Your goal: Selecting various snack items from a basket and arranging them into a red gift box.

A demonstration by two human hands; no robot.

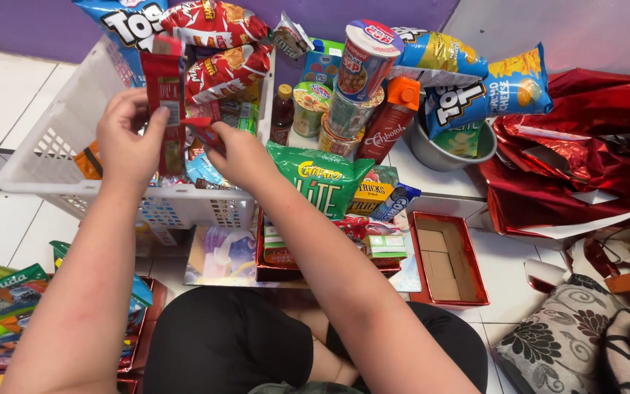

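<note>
Red snack packet (165, 102) pinched by left hand (127, 138); right hand (233, 152) grips its lower end above white basket (38, 157).

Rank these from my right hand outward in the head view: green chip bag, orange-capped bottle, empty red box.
From the right hand:
1. Green chip bag, just right of it.
2. Orange-capped bottle, farther right, upright.
3. Empty red box, lower right on the floor.

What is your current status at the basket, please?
Left hand gripping red snack strip. Right hand pinching its lower end. Both over white basket. Nothing blocking.
</note>
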